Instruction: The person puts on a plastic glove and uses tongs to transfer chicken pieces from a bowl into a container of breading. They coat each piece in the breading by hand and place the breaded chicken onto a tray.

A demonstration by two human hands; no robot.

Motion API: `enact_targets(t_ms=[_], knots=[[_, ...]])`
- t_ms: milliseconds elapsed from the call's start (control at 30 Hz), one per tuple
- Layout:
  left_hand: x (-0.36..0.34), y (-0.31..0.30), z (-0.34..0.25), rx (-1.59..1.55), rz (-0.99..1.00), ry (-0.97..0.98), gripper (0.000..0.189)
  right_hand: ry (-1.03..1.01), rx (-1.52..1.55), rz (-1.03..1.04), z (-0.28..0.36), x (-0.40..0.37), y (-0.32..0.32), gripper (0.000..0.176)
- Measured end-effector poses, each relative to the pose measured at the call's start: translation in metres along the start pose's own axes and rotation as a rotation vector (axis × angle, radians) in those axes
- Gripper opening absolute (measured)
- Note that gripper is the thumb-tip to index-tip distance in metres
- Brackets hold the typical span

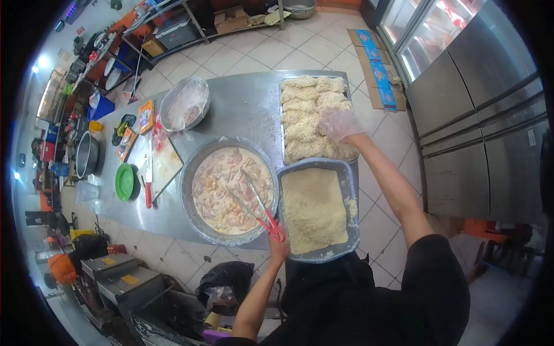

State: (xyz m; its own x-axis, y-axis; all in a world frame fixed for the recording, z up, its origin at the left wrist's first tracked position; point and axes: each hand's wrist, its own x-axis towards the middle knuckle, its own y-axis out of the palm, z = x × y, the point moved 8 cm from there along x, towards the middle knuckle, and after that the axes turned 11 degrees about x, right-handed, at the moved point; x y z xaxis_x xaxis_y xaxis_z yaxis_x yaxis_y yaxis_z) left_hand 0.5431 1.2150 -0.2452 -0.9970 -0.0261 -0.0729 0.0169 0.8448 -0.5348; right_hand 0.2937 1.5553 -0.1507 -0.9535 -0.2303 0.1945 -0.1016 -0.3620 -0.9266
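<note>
My left hand [279, 247] grips red-handled tongs [273, 226], whose metal arms reach into a large round basin [186, 199] of raw meat pieces in a pale, milky liquid. My right hand [340, 123], in a clear plastic glove, lies over the right side of a metal tray [283, 124] packed with crumb-coated pieces [301, 118]. Its fingers stretch out flat against the coated pieces; whatever is under them is hidden. Between the basin and my body stands a grey rectangular tub [353, 222] filled with pale yellow crumbs [314, 210].
On the steel table [242, 95] are a plastic-covered bowl [184, 104], a cutting board [167, 164], a red-handled knife [149, 187], a green bowl [124, 181] and orange packets [146, 115]. Steel refrigerators [461, 104] stand at right. A black bag [225, 282] sits below the table's near edge.
</note>
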Motion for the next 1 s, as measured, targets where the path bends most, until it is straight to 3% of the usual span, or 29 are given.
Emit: enact_targets(t_ms=[133, 200, 267, 367, 400, 433, 467, 500, 567, 667, 700, 767, 900, 967, 1000], knots=[[-0.006, 0.010, 0.023, 0.039, 0.073, 0.029, 0.034, 0.184, 0.072, 0.202, 0.095, -0.017, -0.023, 0.037], [-0.002, 0.005, 0.010, 0.034, 0.105, -0.013, 0.032, 0.439, 0.295, 0.357, 0.150, -0.030, -0.010, 0.030], [-0.003, 0.004, 0.007, 0.025, 0.115, -0.079, 0.030, 0.120, 0.459, 0.105, 0.221, -0.040, 0.008, 0.031], [-0.002, 0.000, 0.016, -0.039, 0.077, -0.116, 0.026, -0.005, 0.339, 0.092, 0.296, -0.053, 0.054, 0.035], [-0.003, 0.007, 0.017, 0.014, 0.160, -0.048, 0.025, -0.029, 0.335, 0.110, 0.312, -0.057, 0.062, 0.035], [-0.003, 0.016, 0.017, 0.068, 0.245, 0.026, 0.024, -0.060, 0.232, -0.050, 0.323, -0.059, 0.055, 0.033], [-0.003, 0.010, 0.008, -0.024, 0.077, 0.131, 0.026, -0.087, 0.129, -0.213, 0.332, -0.062, 0.047, 0.033], [-0.005, 0.011, 0.012, -0.037, 0.064, 0.124, 0.026, -0.103, 0.123, -0.203, 0.338, -0.065, 0.052, 0.033], [-0.005, 0.019, 0.013, 0.114, 0.086, 0.214, 0.027, 0.131, 0.078, 0.117, 0.324, -0.065, 0.087, 0.036], [-0.005, 0.027, 0.028, 0.201, 0.107, 0.068, 0.032, 0.256, 0.132, 0.129, 0.308, -0.061, 0.083, 0.031], [-0.002, 0.016, 0.014, 0.185, 0.095, 0.061, 0.032, 0.241, 0.119, 0.136, 0.306, -0.055, 0.073, 0.031], [0.001, -0.010, -0.015, 0.047, 0.176, -0.079, 0.043, 0.155, -0.047, 0.341, 0.315, -0.042, 0.050, 0.020], [0.002, -0.004, -0.006, 0.005, 0.148, -0.070, 0.046, 0.065, -0.096, 0.317, 0.340, -0.025, 0.001, 0.012], [0.002, -0.001, -0.006, 0.014, 0.132, -0.024, 0.045, -0.165, -0.087, 0.306, 0.364, -0.029, -0.005, 0.012], [0.001, -0.004, -0.005, 0.005, 0.123, -0.027, 0.045, -0.176, -0.095, 0.309, 0.367, -0.034, 0.002, 0.012]])
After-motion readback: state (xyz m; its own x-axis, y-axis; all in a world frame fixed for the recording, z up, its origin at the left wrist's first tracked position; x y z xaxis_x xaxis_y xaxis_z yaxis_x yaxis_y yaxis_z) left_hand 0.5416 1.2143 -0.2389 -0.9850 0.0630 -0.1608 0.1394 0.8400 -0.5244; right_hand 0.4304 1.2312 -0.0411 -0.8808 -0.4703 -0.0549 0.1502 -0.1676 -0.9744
